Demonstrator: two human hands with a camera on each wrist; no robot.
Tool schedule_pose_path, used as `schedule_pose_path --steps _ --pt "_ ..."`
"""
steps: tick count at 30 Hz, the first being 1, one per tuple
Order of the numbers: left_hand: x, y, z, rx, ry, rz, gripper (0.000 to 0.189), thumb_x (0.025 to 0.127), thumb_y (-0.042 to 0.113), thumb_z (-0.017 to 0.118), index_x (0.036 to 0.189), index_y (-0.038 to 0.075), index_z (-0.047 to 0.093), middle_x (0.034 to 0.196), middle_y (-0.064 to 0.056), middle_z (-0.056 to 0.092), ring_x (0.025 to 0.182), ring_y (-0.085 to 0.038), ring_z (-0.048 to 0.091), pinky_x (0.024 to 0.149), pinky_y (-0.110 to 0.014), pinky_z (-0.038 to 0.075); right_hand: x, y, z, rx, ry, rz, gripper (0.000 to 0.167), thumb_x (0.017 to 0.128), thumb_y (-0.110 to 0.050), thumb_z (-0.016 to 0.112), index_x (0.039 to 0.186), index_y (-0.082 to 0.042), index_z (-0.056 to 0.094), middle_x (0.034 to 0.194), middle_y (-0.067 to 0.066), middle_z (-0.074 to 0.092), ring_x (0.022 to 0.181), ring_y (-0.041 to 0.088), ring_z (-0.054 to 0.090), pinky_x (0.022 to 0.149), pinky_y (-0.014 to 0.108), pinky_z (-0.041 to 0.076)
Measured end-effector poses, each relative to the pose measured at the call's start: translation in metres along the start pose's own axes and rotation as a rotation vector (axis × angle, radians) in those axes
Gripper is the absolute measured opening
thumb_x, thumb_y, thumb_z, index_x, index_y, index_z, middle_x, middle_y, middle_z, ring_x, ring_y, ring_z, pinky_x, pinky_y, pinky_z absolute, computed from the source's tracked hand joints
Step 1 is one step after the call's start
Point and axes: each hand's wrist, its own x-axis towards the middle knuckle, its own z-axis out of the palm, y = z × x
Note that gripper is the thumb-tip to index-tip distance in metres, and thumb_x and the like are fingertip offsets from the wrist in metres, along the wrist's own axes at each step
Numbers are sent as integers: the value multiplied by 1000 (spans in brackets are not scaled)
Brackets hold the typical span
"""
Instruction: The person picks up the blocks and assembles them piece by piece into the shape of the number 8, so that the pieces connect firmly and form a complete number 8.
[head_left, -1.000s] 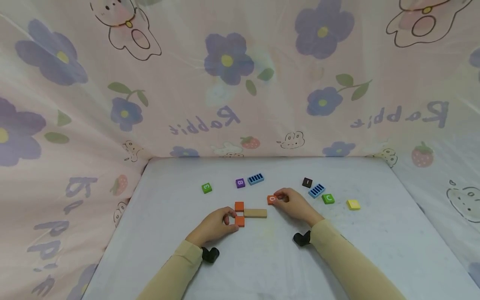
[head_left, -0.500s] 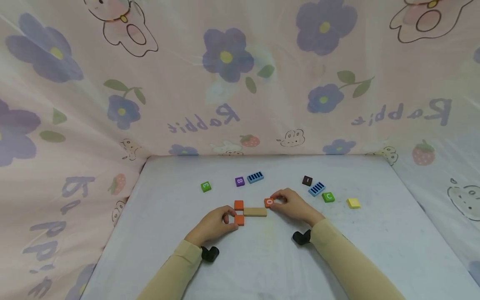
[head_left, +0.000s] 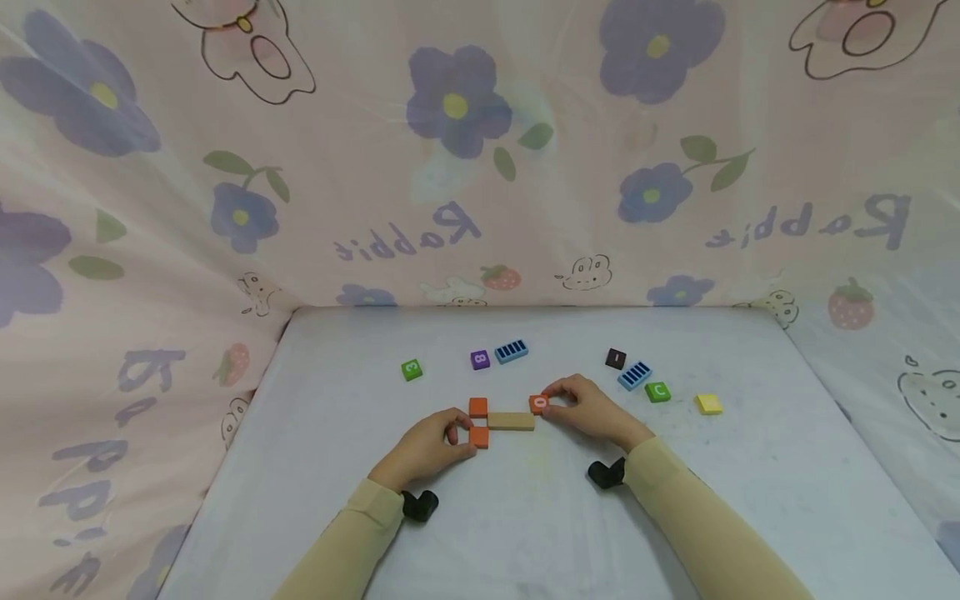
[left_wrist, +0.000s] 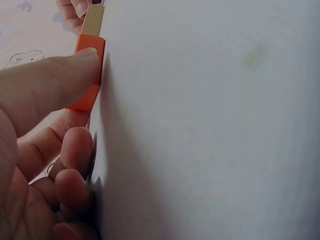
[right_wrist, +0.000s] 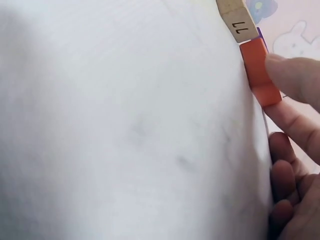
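On the white table (head_left: pixel 525 517), pinched the near orange block (head_left: pixel 478 438) with thumb and forefinger of the left hand (head_left: pixel 427 446). With the right hand (head_left: pixel 592 410), held the marked orange block (head_left: pixel 538 405) from its right side, likewise between thumb and finger. Could perhaps have gone wrong by pushing the marked orange block too strongly to the left: risked turning the wooden stick (head_left: pixel 511 422) askew from its far right corner. By a careless pull of the left hand, risked also shifting the near orange block, and so spoiling the narrow gap to the far orange block (head_left: pixel 477 407). About touching or a thin gap between stick and marked block, could not tell.

Between the two hands, saw the wooden stick lying sideways, its left end just beside the two left orange blocks. Found the far orange block close to the left forefinger, apart from the near one. Further back, saw the purple block (head_left: pixel 480 360) and a blue striped block (head_left: pixel 512 351), well apart from both hands.
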Motion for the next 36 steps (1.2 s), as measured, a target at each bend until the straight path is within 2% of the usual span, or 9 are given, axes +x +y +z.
schedule_pose_path --steps 9,14,18,26,29,36 --pt "0 -2 2 -10 4 -23 33 85 38 74 112 24 60 83 1 53 72 -15 49 61 -30 38 -4 1 -1 13 4 10 44 83 -51 71 118 -25 62 129 3 50 122 25 43 105 50 31" --pt "0 -4 5 -9 5 -43 33 85 38 74 112 26 60 84 1 53 74 -16 50 61 -31 39 -3 8 1 3 21 11 45 83 -54 70 118 -27 62 126 0 52 119 24 45 104 50 32" --pt "0 -2 5 -1 5 -41 33 85 38 74 112 25 60 84 1 53 74 -16 50 62 -31 40 -5 11 -2 12 48 1 39 85 -49 70 117 -27 63 122 -3 56 114 21 49 100 46 36" --pt "-2 -2 5 -3 9 -43 33 85 37 74 112 25 60 83 1 53 74 -15 49 61 -31 39 -16 15 -14 -8 59 -20 33 90 -38 68 116 -18 64 105 -3 63 95 17 56 85 37 45" --pt "-3 -2 5 -4 9 -44 33 85 36 75 112 25 60 83 1 53 73 -15 49 61 -31 39 -23 18 -21 -12 68 -11 32 91 -37 67 116 -17 64 103 -3 64 95 16 58 84 35 46" --pt "-2 -2 3 -8 13 -42 32 85 37 74 112 26 60 83 2 53 74 -15 49 61 -31 39 -42 26 -47 -6 118 -5 36 94 -36 64 120 -11 61 109 3 65 99 19 59 79 34 48"
